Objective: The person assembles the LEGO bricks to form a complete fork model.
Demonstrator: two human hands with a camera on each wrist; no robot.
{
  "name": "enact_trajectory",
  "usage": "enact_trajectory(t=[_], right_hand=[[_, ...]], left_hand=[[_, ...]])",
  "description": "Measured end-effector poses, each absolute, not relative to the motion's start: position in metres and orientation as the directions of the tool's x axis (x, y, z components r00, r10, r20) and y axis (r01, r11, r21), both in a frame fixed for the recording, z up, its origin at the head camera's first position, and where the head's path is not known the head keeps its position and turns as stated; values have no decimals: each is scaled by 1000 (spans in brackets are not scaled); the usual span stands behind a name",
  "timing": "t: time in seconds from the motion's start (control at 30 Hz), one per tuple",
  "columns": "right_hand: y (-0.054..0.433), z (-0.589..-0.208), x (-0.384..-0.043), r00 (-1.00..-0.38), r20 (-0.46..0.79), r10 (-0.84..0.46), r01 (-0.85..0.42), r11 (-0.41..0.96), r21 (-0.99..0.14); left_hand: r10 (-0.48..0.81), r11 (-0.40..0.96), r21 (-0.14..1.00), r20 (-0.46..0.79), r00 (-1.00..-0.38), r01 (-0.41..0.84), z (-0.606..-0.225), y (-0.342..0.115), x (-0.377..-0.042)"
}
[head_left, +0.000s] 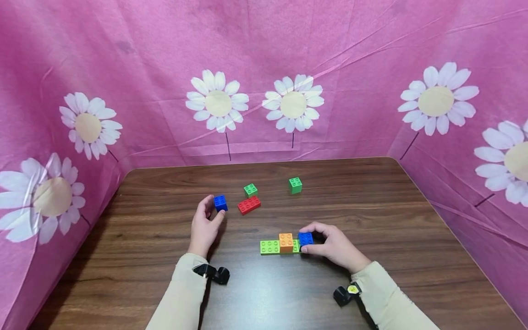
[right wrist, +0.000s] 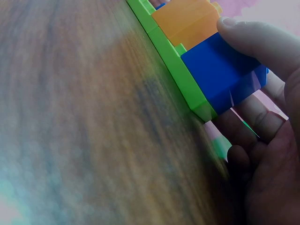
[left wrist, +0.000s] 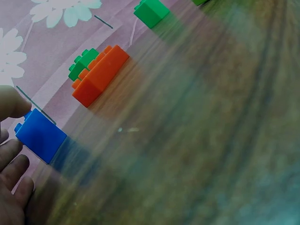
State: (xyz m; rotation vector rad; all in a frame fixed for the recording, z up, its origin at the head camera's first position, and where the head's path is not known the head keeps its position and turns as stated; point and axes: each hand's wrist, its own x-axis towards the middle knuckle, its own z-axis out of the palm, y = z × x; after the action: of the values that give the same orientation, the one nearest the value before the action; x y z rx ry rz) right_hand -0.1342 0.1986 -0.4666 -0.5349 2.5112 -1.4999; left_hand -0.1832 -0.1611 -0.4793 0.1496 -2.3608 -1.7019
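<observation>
Around a blue brick (head_left: 220, 202) at the left, the thumb and fingers of my left hand (head_left: 204, 231) close in a pinch. The left wrist view shows this blue brick (left wrist: 41, 136) low over the tabletop, thumb at its studded end. My right hand (head_left: 336, 245) pinches a second blue brick (head_left: 305, 239) between thumb and fingers. It sits at the right end of a long, low light green base (head_left: 270, 248). An orange brick (head_left: 286, 243) stands on the base, left of the blue one. A narrow gap with green studs separates them in the right wrist view.
A red brick (head_left: 249, 205) lies right of the left hand, with a green brick (head_left: 250, 190) just behind it. Another green brick (head_left: 295, 185) stands farther back. The wooden table (head_left: 123, 275) ends at a pink flowered cloth (head_left: 255, 36) behind and on both sides.
</observation>
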Motion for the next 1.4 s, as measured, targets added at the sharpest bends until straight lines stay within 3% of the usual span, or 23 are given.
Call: enact_trajectory(t=[0.57,1.4], right_hand=[[199,-467,-135,-924,35,-381,-214,438,-873],[200,-466,-134,-928,16,-373,-193,442,-876]], left_hand=[[-244,373,923,197,-950,96,-478,-163,-186],[-246,406,913,137,-960,26,-476,-163,-186]])
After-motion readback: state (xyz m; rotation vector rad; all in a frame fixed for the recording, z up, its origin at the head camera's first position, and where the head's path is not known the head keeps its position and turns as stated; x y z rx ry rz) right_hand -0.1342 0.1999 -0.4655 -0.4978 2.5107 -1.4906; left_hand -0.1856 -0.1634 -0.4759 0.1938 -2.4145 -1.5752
